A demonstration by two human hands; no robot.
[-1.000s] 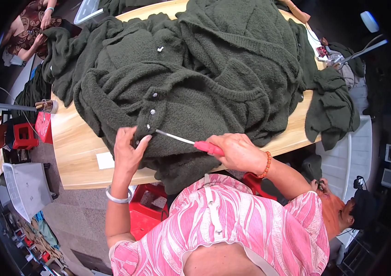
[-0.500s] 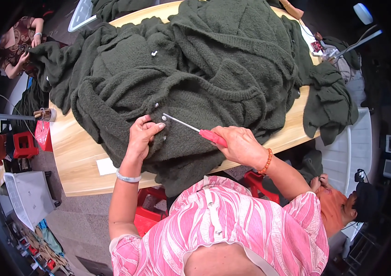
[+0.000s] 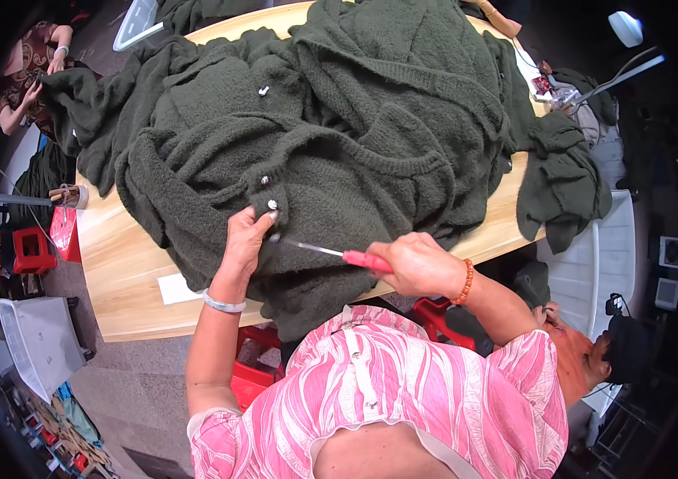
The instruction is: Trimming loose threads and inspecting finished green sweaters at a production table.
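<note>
Left hand (image 3: 241, 243) has shifted up the dark green knitted garment (image 3: 331, 152), pinching its button edge, while right hand (image 3: 419, 265) grips the red-handled tool (image 3: 331, 252), its long axis pointing left at that pinch.

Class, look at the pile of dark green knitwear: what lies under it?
Under the dark green knitwear lies a light wooden table, bare at its near edge, with a white paper slip partly tucked beneath. The tabletop beneath the pile is covered.

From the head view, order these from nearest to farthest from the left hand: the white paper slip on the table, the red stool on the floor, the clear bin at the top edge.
Measured from the left hand:
1. White paper slip, on the table just left of and below the wrist.
2. Red stool, on the floor past the table's left edge.
3. Clear bin, far up at the top edge.
</note>
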